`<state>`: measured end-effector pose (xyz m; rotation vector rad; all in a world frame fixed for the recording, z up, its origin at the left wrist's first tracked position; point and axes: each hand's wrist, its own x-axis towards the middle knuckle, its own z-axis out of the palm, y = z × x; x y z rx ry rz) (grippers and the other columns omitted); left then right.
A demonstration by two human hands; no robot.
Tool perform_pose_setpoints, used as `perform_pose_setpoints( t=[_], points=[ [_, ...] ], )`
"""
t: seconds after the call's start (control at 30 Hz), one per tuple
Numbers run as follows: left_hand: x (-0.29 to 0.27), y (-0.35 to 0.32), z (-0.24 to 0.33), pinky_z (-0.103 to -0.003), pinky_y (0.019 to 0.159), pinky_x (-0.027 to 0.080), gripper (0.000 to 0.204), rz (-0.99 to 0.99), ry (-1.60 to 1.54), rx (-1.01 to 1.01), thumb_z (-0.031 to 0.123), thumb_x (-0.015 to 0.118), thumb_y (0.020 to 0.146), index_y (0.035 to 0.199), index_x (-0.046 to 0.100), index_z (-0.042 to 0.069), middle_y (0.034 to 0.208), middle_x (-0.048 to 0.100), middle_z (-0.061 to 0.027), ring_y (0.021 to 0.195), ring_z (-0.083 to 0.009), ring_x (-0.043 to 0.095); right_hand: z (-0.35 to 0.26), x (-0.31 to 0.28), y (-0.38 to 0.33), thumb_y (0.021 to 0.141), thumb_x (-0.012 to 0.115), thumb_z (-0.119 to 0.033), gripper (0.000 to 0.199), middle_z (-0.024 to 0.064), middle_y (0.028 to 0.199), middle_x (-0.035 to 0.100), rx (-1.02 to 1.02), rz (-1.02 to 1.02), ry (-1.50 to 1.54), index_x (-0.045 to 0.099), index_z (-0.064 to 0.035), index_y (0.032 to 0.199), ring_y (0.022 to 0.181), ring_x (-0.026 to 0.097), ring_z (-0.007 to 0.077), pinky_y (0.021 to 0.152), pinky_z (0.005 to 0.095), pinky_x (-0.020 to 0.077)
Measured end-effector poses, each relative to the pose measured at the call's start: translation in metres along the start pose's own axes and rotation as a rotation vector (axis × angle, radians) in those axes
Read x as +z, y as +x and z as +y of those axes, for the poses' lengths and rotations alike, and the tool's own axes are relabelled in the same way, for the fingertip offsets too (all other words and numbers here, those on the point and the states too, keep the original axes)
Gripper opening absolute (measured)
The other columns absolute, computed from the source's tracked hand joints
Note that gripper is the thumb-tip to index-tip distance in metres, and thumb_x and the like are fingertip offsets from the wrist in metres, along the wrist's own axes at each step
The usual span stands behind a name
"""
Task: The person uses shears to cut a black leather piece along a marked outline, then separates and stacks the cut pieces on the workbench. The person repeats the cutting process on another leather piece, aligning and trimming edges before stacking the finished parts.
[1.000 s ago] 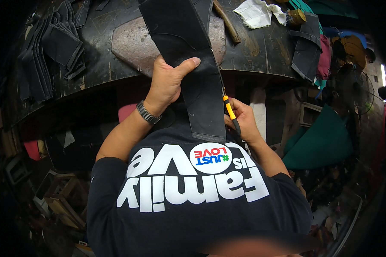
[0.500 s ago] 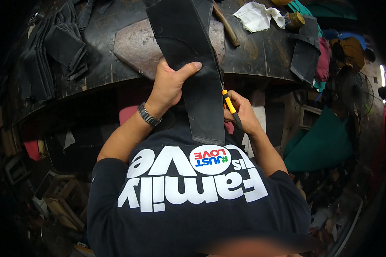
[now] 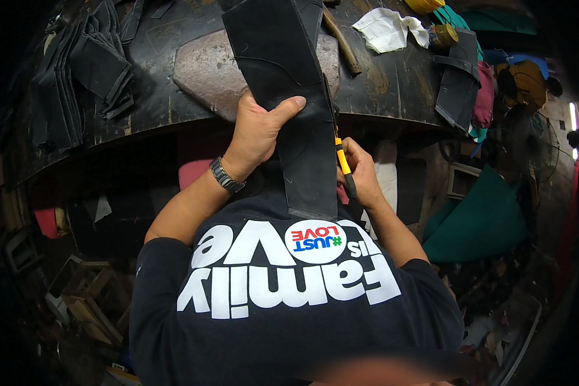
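A long black piece of leather-like material (image 3: pixel 305 154) hangs over the bench's near edge toward my chest, its folded layers showing along the right side. My left hand (image 3: pixel 258 128) is closed on its left edge, thumb pressed on top and fingers hidden underneath. Against the right edge of the piece, my right hand (image 3: pixel 361 172) is wrapped round a hand tool with yellow-and-black handles (image 3: pixel 342 157). Its dark head points away from me at the layered edge; the kind of jaws or blades cannot be made out.
Under the piece, a worn stone slab (image 3: pixel 202 71) lies on the dark bench (image 3: pixel 154 122). Stacked black pieces (image 3: pixel 61 83) lie at left. A wooden-handled tool (image 3: pixel 342 42), a white cloth (image 3: pixel 386 29) and another black piece (image 3: pixel 458 83) lie to the right. A fan (image 3: pixel 539 148) stands beyond.
The tool has turned slightly more upright and its handles sit closer together. My right hand has shifted a little downward; my left hand keeps its grip on the black piece.
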<state>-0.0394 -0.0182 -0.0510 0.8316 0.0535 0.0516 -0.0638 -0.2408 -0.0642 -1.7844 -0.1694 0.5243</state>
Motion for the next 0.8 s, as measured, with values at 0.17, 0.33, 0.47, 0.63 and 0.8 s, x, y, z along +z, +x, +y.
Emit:
perform_pose_setpoints(
  t=[0.17, 0.33, 0.47, 0.63, 0.8],
  points=[
    [-0.001, -0.001, -0.001, -0.029, 0.082, 0.056, 0.027, 0.002, 0.007, 0.001, -0.007, 0.065, 0.085, 0.111, 0.061, -0.002, 0.104, 0.067, -0.0076, 0.09, -0.0142, 0.067, 0.006, -0.002, -0.003, 0.078, 0.08, -0.022, 0.038, -0.0039, 0.068, 0.044, 0.016, 0.005, 0.02, 0.046, -0.0076, 0.084, 0.058, 0.042, 0.0025, 0.052, 0.0193, 0.0338],
    [-0.001, -0.002, -0.003, -0.03, 0.083, 0.057, 0.025, 0.008, -0.009, 0.01, -0.007, 0.063, 0.086, 0.11, 0.064, -0.002, 0.102, 0.07, -0.0083, 0.09, -0.0147, 0.069, 0.008, 0.003, -0.003, 0.079, 0.08, -0.016, 0.036, -0.0045, 0.067, 0.044, -0.009, 0.021, 0.077, 0.046, -0.0082, 0.081, 0.058, 0.041, 0.0012, 0.051, 0.0179, 0.0329],
    [-0.002, -0.001, -0.004, -0.03, 0.083, 0.057, 0.028, 0.012, -0.008, 0.004, -0.007, 0.064, 0.085, 0.112, 0.062, -0.001, 0.104, 0.069, -0.0084, 0.092, -0.0152, 0.068, 0.005, -0.001, -0.005, 0.08, 0.08, -0.012, 0.034, -0.0053, 0.068, 0.045, 0.001, 0.029, 0.01, 0.046, -0.0076, 0.082, 0.059, 0.041, 0.0006, 0.052, 0.0173, 0.0335],
    [-0.002, 0.001, -0.005, -0.03, 0.082, 0.057, 0.032, 0.004, -0.008, -0.031, -0.007, 0.065, 0.085, 0.115, 0.057, -0.001, 0.105, 0.066, -0.0082, 0.092, -0.0151, 0.067, 0.006, 0.0, -0.002, 0.079, 0.08, -0.012, 0.034, -0.0051, 0.069, 0.044, 0.01, 0.041, 0.031, 0.047, -0.0062, 0.084, 0.06, 0.041, 0.0008, 0.053, 0.0177, 0.0339],
    [-0.003, 0.002, -0.006, -0.03, 0.083, 0.057, 0.035, 0.001, -0.012, -0.028, -0.006, 0.066, 0.085, 0.118, 0.056, 0.001, 0.106, 0.066, -0.0083, 0.094, -0.0158, 0.067, -0.006, -0.006, 0.006, 0.079, 0.081, -0.019, 0.035, -0.0025, 0.073, 0.049, 0.072, -0.032, -0.03, 0.048, -0.007, 0.085, 0.066, 0.048, 0.0019, 0.059, 0.0184, 0.0399]
  ],
)
